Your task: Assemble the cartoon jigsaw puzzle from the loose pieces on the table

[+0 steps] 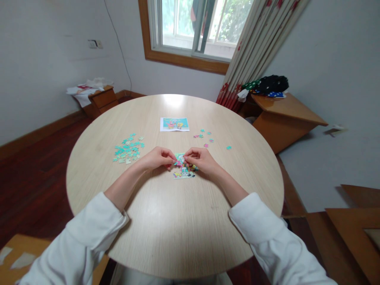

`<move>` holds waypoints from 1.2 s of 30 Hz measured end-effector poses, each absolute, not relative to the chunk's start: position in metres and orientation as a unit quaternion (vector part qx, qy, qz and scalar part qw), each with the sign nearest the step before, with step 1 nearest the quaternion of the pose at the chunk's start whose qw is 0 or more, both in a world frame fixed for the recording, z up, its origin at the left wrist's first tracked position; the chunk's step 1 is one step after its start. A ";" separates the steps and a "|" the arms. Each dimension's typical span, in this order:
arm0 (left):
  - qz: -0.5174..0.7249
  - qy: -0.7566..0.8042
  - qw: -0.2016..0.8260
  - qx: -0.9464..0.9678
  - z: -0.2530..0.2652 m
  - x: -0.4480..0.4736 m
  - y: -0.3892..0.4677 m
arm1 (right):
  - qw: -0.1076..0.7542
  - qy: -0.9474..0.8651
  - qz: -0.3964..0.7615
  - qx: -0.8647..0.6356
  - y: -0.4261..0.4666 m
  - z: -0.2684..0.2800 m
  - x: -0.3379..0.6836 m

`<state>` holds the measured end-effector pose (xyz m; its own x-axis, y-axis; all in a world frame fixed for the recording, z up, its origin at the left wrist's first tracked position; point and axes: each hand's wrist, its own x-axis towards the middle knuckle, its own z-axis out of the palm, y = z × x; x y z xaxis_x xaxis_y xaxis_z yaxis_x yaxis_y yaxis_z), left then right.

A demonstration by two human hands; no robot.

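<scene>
A partly assembled jigsaw puzzle (184,171) with colourful cartoon figures lies on the round table (178,221), between my hands. At its left edge, my left hand (162,157) pinches a small pink and teal puzzle piece (178,162). My right hand (199,159) reaches over the puzzle's upper right, thumb and forefinger pressed together on its surface. What those right fingertips hold, if anything, is hidden. Parts of the puzzle are covered by both hands.
A pile of teal puzzle pieces (128,149) lies to the left. Several loose pieces (211,140) are scattered to the right. Beyond the puzzle is a picture sheet (175,124) with cartoon characters. A wooden cabinet (282,118) bearing cloths stands past the table's right edge.
</scene>
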<state>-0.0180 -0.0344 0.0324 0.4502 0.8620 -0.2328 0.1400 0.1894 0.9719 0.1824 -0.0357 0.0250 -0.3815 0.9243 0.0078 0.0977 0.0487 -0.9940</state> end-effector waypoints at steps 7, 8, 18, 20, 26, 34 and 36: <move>0.269 0.450 0.638 0.564 0.033 -0.018 -0.035 | 0.377 -0.639 0.532 -0.408 -0.036 0.024 0.183; 0.267 0.451 0.640 0.562 0.034 -0.018 -0.035 | 0.377 -0.642 0.528 -0.409 -0.036 0.024 0.183; 0.267 0.439 0.646 0.565 0.035 -0.017 -0.036 | 0.372 -0.652 0.514 -0.416 -0.035 0.025 0.183; 0.267 0.427 0.654 0.564 0.034 -0.017 -0.036 | 0.371 -0.652 0.514 -0.415 -0.034 0.024 0.183; 0.262 0.418 0.657 0.570 0.034 -0.017 -0.036 | 0.368 -0.650 0.518 -0.416 -0.034 0.024 0.184; 0.250 0.411 0.626 0.614 0.036 -0.018 -0.035 | 0.367 -0.652 0.517 -0.416 -0.034 0.024 0.184; 0.245 0.411 0.620 0.621 0.036 -0.018 -0.035 | 0.368 -0.652 0.516 -0.415 -0.034 0.023 0.184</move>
